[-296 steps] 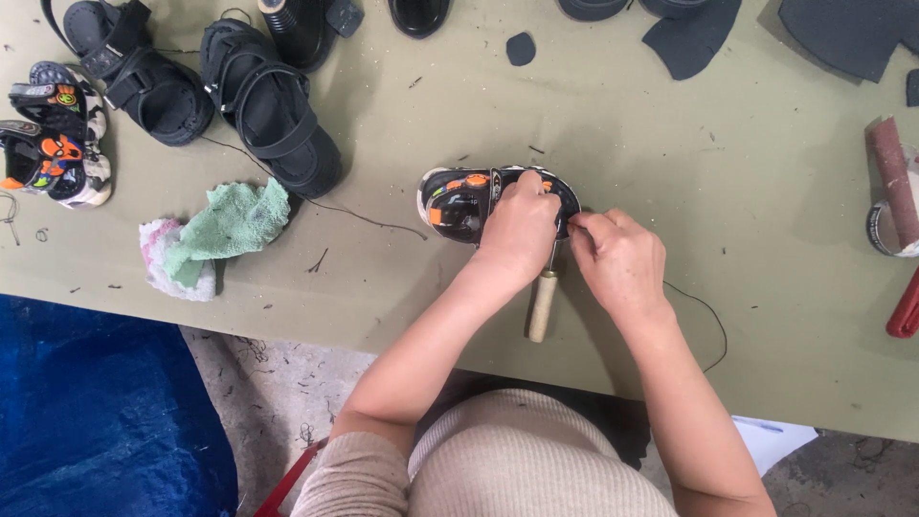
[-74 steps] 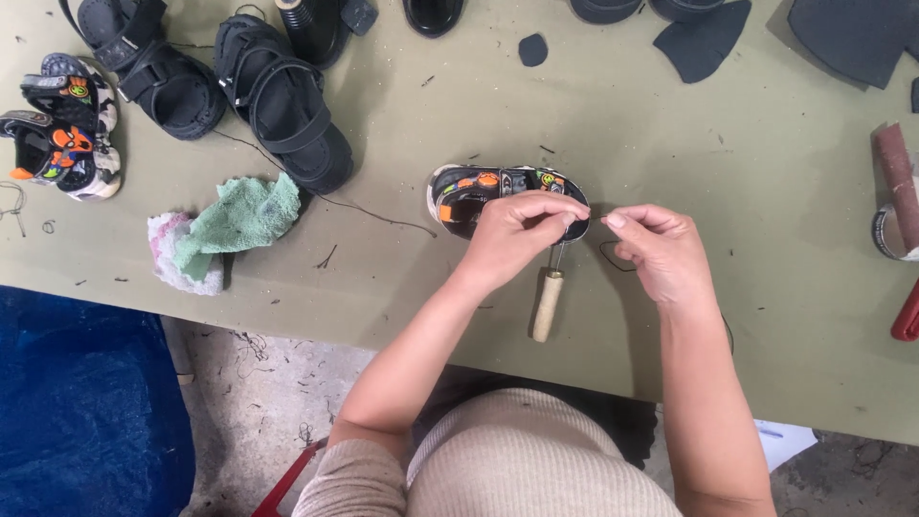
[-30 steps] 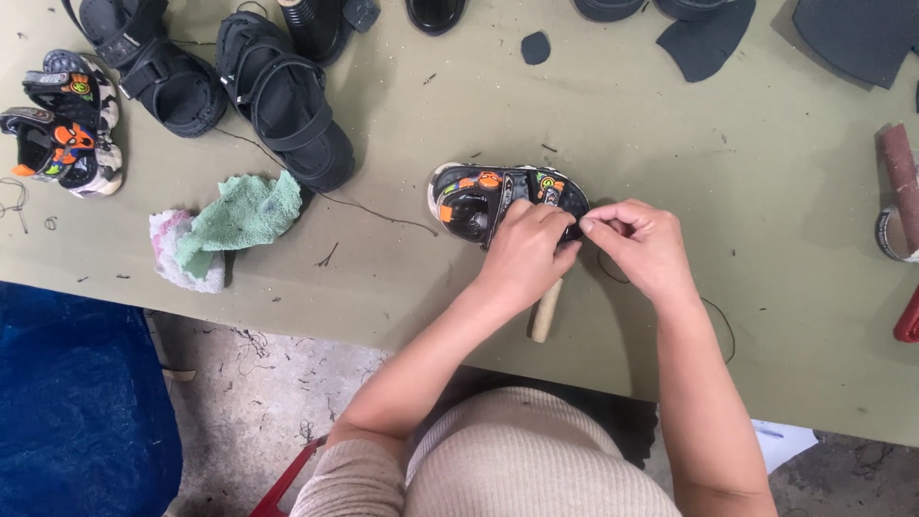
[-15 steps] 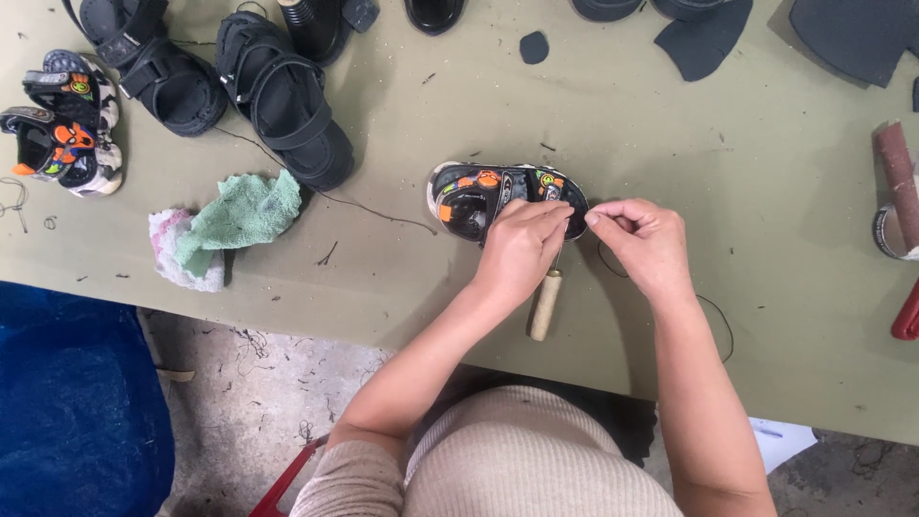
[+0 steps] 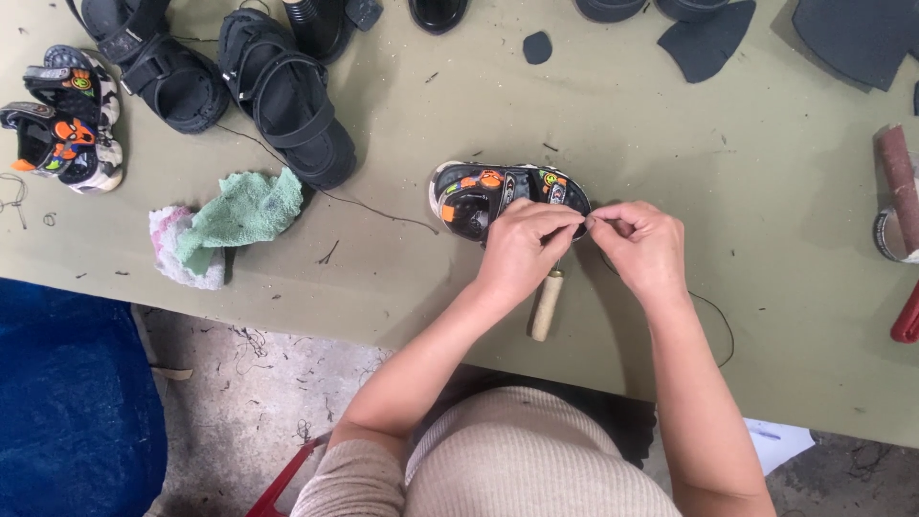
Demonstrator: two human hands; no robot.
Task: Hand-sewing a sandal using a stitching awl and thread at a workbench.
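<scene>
A small child's sandal (image 5: 479, 194), black with orange and green patches, lies on its side on the olive table (image 5: 747, 191). My left hand (image 5: 522, 247) rests on its right end with fingers curled against the sole. My right hand (image 5: 639, 244) pinches a thin dark thread (image 5: 720, 321) right beside the sandal's edge; the thread loops off toward the table's near edge. Under my left hand lies a wooden tool handle (image 5: 547, 305), pointing toward me. Fingertips of both hands nearly meet.
Two large black sandals (image 5: 287, 91) and another pair of small colourful sandals (image 5: 62, 129) sit at the far left. A green and white rag (image 5: 230, 220) lies left of centre. Black sole cut-outs (image 5: 708, 43) line the far edge; a sandpaper roll (image 5: 900, 177) is at the right.
Both hands have stayed at the sandal's right end with small shifts; the right hand pulled the thread slightly away and came back close to the left fingertips.
</scene>
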